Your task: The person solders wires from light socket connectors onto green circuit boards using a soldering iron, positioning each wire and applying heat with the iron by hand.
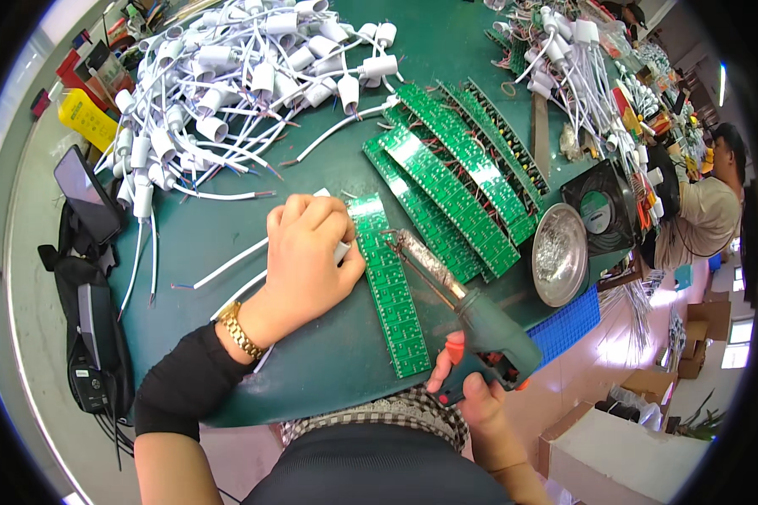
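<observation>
My left hand (312, 244), with a gold watch at the wrist, is closed around white cables (230, 263). White plastic shows at its fingers, and the wire ends under them are hidden. Beside those fingers lies a long green circuit board strip (393, 307), flat on the green table. In my right hand (473, 394) is a dark green soldering gun (493, 332), gripped by its handle with a finger at the red trigger. Its tip points to the upper part of the strip; whether it touches cannot be made out.
Several more circuit boards (446, 198) lie stacked to the right, next to a metal bowl (560, 255) and a black fan (600, 209). A heap of white cabled sockets (227, 84) covers the far left. A phone (88, 194) stands at the left edge. Another person (707, 210) sits at right.
</observation>
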Demonstrator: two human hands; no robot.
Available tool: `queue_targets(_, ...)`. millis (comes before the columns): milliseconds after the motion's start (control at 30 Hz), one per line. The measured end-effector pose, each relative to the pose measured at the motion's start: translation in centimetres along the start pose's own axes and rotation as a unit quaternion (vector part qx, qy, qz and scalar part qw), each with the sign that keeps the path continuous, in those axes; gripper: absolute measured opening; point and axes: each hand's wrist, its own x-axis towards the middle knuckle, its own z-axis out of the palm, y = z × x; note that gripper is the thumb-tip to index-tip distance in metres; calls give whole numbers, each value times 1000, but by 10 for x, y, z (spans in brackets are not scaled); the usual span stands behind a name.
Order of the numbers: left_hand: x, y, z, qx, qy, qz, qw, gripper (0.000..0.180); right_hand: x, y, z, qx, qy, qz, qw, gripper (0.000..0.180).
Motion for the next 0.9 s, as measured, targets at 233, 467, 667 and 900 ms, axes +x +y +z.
queue_targets(233, -4, 5, -5, -24, 9, 4, 1000, 18, -5, 13, -4, 17, -31, -26, 999, 67)
queue_targets(467, -3, -3, -8, -55, 22, 25, 998, 17, -7, 13, -3, -20, -45, -21, 999, 71)
queue_targets(667, 1, -2, -7, -19, 7, 48, 999, 15, -6, 4, 9, -97, -29, 38, 994, 91)
queue_targets(900, 1, -1, -7, -10, 7, 45, 999, 15, -7, -4, 17, -106, -19, 57, 993, 84)
